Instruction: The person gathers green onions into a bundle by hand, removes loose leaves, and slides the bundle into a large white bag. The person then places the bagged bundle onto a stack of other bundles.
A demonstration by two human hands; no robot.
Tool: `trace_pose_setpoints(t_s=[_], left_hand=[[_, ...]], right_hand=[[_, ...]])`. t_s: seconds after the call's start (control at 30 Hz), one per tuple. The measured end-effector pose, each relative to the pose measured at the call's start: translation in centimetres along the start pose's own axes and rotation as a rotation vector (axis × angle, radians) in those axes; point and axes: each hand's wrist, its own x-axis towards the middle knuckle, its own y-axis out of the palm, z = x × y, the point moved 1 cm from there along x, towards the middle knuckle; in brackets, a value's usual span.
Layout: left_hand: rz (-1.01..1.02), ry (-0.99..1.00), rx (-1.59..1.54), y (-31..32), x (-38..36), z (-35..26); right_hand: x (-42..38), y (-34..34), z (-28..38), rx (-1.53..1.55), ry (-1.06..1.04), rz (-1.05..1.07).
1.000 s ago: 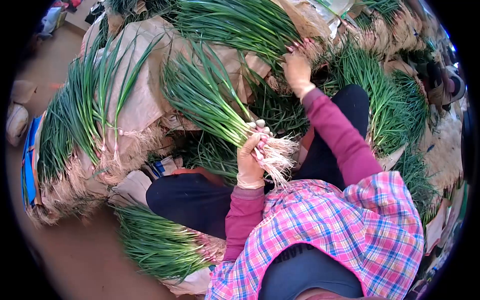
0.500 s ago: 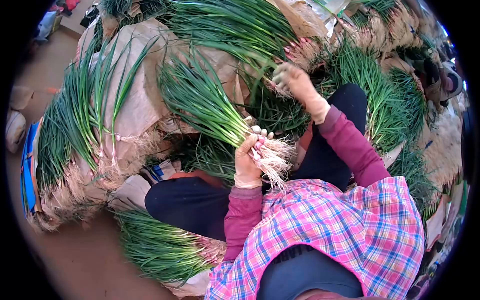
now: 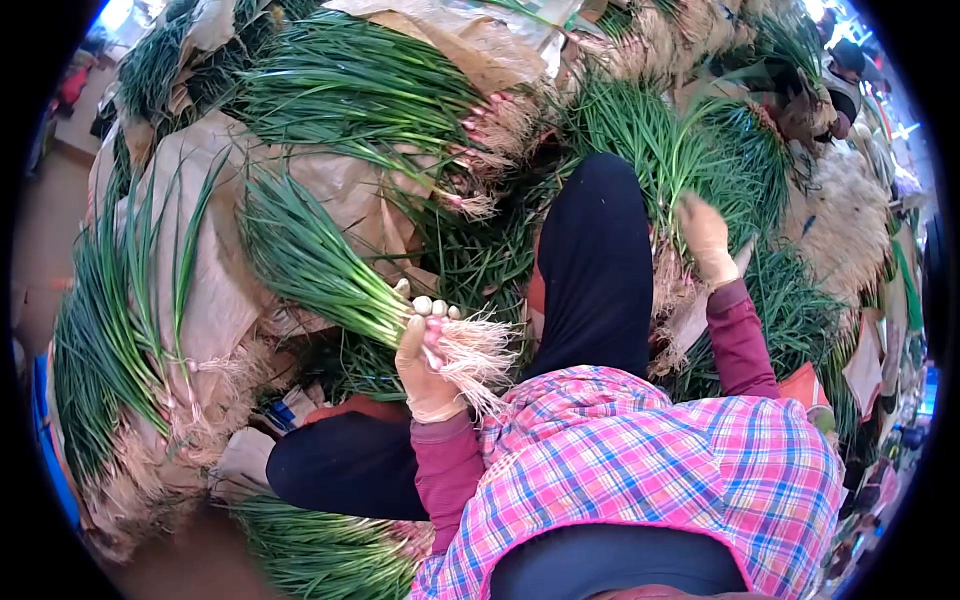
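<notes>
My left hand (image 3: 428, 368), in a thin pale glove, is closed around a bunch of spring onions (image 3: 325, 262). The green leaves point up and left; the pinkish bulbs and pale roots stick out to the right of my fingers. Over on the right, my right hand (image 3: 706, 240), also gloved, is at the stalks of a pile of spring onions (image 3: 640, 130) beside my raised knee. Its fingers are blurred, so I cannot make out whether they grip any stalks.
A large heap of spring onions (image 3: 350, 85) lies ahead on brown sheeting (image 3: 215, 235). More line the left side (image 3: 100, 330), and another pile (image 3: 320, 550) is by my lower leg. Loose green leaves (image 3: 480, 260) lie between my knees. A person (image 3: 845, 85) is at the far right.
My right hand has moved from the heap ahead to the pile on the right. The view has turned rightward. My left hand still holds its bunch.
</notes>
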Motion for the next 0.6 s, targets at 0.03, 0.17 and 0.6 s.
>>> trace_pose_setpoints(t_s=[0.03,0.17,0.6], left_hand=[[-0.021,0.011,0.018,-0.1,0.1,0.2],[-0.066,0.035,0.106,-0.9,0.1,-0.3],[-0.215,-0.004,0.201,-3.0,1.4,0.6]], right_hand=[[-0.9,0.2,-0.8,-0.056,-0.042,0.131],[-1.8,-4.6,9.3,0.547,-0.188,-0.158],[-0.3,4.4,32.2,0.795,-0.387,0.721]])
